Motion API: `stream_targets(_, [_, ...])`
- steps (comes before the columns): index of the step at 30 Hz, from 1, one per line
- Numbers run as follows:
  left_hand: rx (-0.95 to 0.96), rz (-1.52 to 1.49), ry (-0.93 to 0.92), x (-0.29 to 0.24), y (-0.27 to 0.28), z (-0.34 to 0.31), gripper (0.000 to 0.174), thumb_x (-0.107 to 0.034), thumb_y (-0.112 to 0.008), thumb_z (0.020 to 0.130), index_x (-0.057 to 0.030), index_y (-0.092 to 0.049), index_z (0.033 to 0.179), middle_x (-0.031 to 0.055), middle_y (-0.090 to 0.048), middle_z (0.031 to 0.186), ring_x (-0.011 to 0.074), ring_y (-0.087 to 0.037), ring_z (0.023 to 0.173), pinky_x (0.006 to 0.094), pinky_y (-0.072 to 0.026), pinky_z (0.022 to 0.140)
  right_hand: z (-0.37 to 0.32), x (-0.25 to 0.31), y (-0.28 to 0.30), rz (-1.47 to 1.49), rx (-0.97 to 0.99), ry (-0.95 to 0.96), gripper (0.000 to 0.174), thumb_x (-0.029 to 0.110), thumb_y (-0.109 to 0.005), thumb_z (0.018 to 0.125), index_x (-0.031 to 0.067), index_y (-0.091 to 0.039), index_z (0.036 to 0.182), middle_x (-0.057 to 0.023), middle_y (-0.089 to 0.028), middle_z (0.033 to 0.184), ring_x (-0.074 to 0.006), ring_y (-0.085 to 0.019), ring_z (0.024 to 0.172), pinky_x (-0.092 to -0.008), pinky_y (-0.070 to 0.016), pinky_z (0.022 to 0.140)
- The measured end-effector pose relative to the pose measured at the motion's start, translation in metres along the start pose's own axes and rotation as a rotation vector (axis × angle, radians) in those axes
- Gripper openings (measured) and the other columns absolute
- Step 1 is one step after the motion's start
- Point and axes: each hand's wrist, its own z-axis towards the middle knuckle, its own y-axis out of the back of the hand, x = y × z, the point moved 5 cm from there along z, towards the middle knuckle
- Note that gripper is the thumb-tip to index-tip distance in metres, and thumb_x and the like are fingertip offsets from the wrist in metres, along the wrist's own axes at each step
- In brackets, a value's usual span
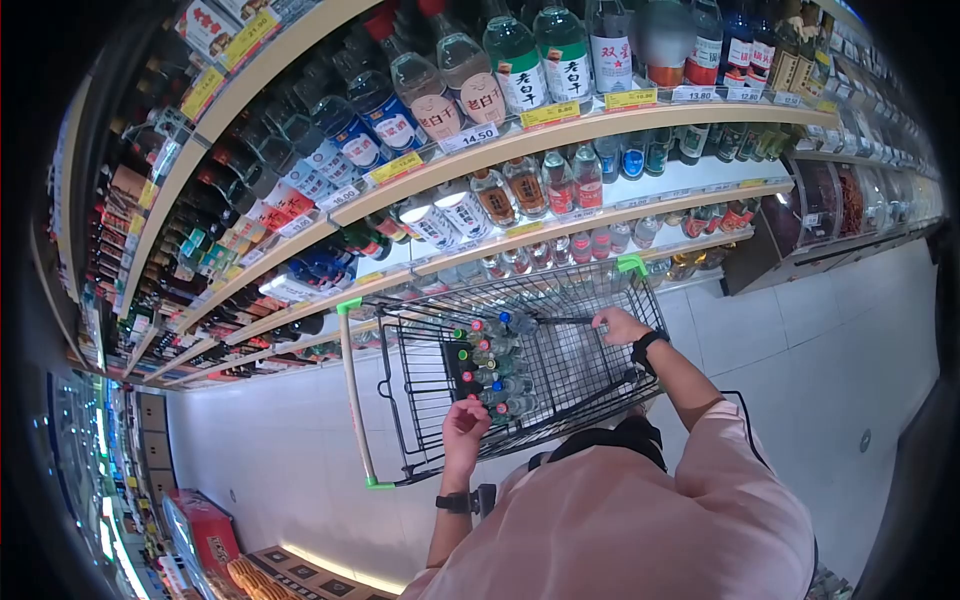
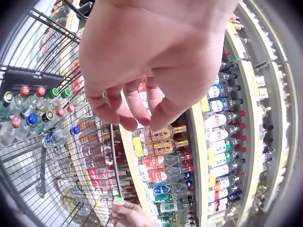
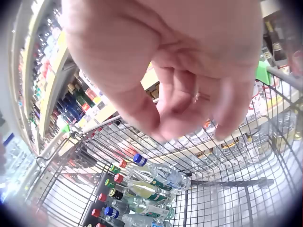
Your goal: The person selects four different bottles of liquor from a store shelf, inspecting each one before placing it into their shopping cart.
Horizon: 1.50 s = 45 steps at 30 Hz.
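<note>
My left hand [image 1: 465, 432] hovers over the near side of a black wire shopping cart [image 1: 560, 372], right by the bottles in it. In the left wrist view its fingers [image 2: 137, 111] hang loosely curled around nothing. My right hand [image 1: 620, 327] is above the cart's right part, and the right wrist view shows its bent fingers [image 3: 177, 101] without anything between them. Several clear glass bottles [image 3: 147, 191] with red, green, blue and black caps stand grouped in the cart. A blue-capped bottle [image 1: 517, 321] is at the group's far edge.
Shelves of liquor bottles [image 1: 520, 75] with price tags curve along the far side, close to the cart. Green corner pieces [image 1: 632, 264] top the cart's frame. Pale tiled floor [image 1: 290, 430] lies left of the cart. Bulk-food bins [image 1: 850, 205] stand at the right.
</note>
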Motion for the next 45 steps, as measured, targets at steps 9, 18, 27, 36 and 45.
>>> stream_targets(9, [-0.075,0.016,-0.038,0.003,-0.014,0.005,0.035,0.022,-0.058,0.077,-0.0055,-0.058,0.099,-0.001,-0.059,0.095,0.0055,-0.055,0.083,0.0206,-0.0459,0.076,0.079,0.052,0.171,0.081,-0.546,-0.13,0.016,0.01,-0.065,0.079,0.0024,-0.064,0.093,-0.0189,-0.069,0.091,-0.0353,-0.067,0.085,-0.0404,-0.0523,0.079])
stream_targets(18, [-0.052,-0.017,-0.035,0.001,-0.043,-0.005,0.029,0.02,-0.062,0.081,-0.003,-0.059,0.098,0.0004,-0.06,0.09,0.0065,-0.056,0.081,0.0215,-0.0467,0.078,0.176,0.106,0.254,-0.102,-0.672,-0.191,0.05,0.029,-0.079,0.075,-0.0061,-0.065,0.108,-0.0266,-0.065,0.113,-0.0397,-0.061,0.111,-0.0428,-0.0486,0.097])
stream_targets(27, [-0.073,-0.037,-0.03,0.002,-0.032,-0.026,0.023,0.012,-0.064,0.085,-0.0026,-0.061,0.103,0.0031,-0.064,0.099,0.0074,-0.057,0.086,0.0233,-0.0471,0.083,0.199,0.097,0.248,-0.166,-0.546,-0.43,0.054,0.041,-0.08,0.077,-0.0072,-0.07,0.1,-0.0287,-0.067,0.108,-0.0397,-0.065,0.105,-0.0436,-0.052,0.092])
stream_targets(36, [-0.026,-0.117,-0.056,-0.006,-0.013,-0.038,0.019,-0.002,-0.067,0.091,-0.006,-0.061,0.108,0.0036,-0.067,0.105,0.0104,-0.062,0.092,0.0262,-0.0495,0.083,0.168,0.092,0.234,0.001,-0.74,-0.167,0.053,0.025,-0.074,0.082,0.0013,-0.056,0.125,-0.0273,-0.065,0.113,-0.0445,-0.06,0.109,-0.0474,-0.0486,0.093])
stream_targets(45, [0.096,-0.196,-0.089,-0.018,0.002,-0.027,0.022,-0.003,-0.067,0.091,-0.004,-0.06,0.111,0.0057,-0.066,0.106,0.0151,-0.065,0.095,0.0298,-0.0511,0.086,0.131,0.146,0.237,-0.064,-0.667,0.138,0.047,0.016,-0.073,0.083,0.0032,-0.055,0.125,-0.0249,-0.068,0.106,-0.0436,-0.063,0.104,-0.0462,-0.0504,0.088])
